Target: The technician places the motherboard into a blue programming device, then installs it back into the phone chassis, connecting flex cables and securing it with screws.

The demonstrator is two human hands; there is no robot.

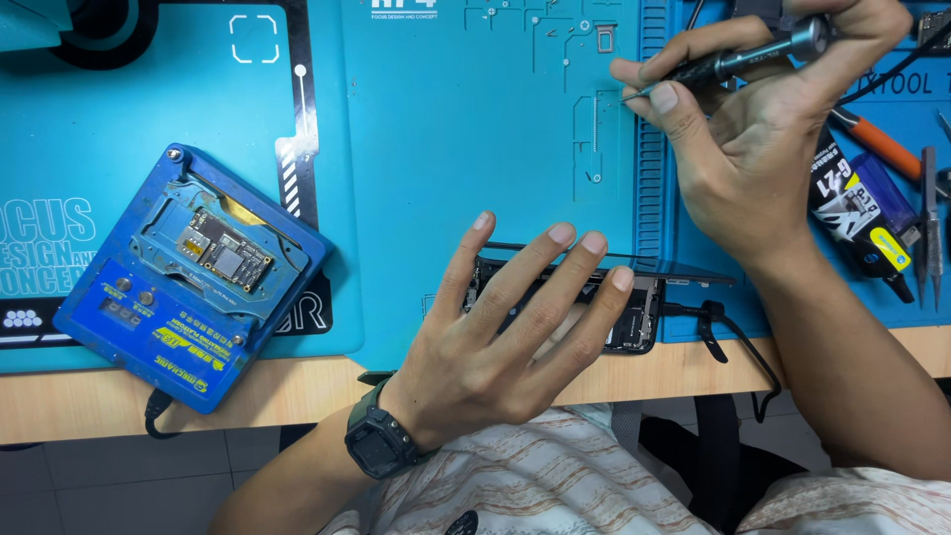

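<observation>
Opened smartphone [634,322] and precision screwdriver [738,61].
The dark phone lay flat at the mat's near edge; the slim metal-handled screwdriver was tilted, tip pointing left.

A wooden bench [89,401] with a pale, light-brown front edge runs across the view, and most of its top is covered by blue work mats [466,149] marked with white lines and moulded ribs and small compartments. Below the bench edge a grey tiled floor [119,485] shows, crossed by darker joints. The light is bright and even, with only soft shadows. No wall or window comes into view; the floor may be slightly glossy, though that is hard to tell.
</observation>
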